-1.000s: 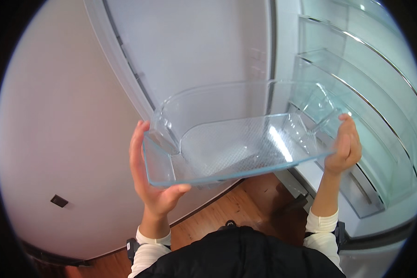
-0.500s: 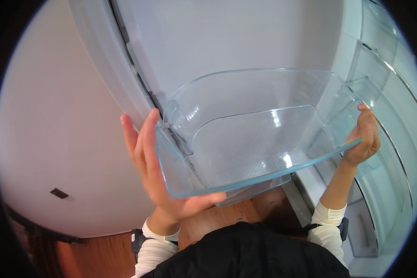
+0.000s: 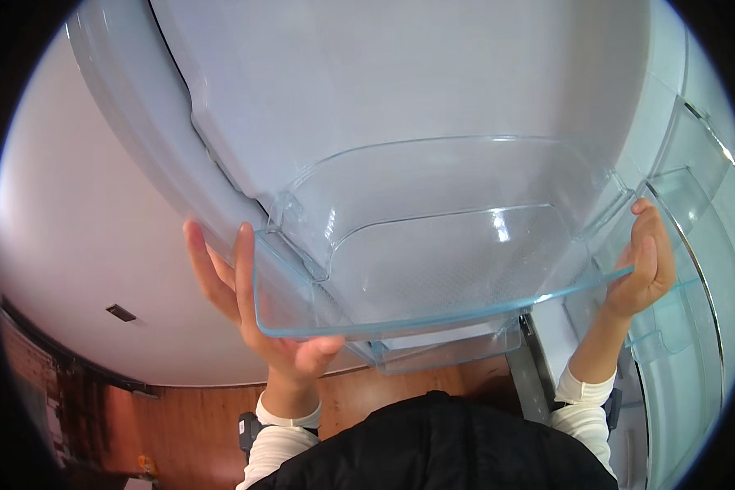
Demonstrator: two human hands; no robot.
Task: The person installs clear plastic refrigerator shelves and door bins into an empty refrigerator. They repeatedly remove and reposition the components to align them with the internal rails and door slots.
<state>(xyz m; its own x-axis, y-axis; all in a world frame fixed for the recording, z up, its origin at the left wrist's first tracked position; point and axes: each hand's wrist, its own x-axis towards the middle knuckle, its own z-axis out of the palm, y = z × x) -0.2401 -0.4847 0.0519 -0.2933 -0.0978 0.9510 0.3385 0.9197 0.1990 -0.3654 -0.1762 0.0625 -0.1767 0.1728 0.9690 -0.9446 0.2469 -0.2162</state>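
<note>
The clear plastic bin [image 3: 441,245] now fills the middle of the frame, higher and closer to the white fridge door [image 3: 400,82] than before. The left hand [image 3: 257,306] and right hand [image 3: 645,265] grip its two ends tightly.

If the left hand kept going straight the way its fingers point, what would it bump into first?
The left hand, flat against the clear plastic bin, points up toward the pale inner face of the open fridge door. Its edge looks likeliest to be met first, though depth is hard to judge.
</note>
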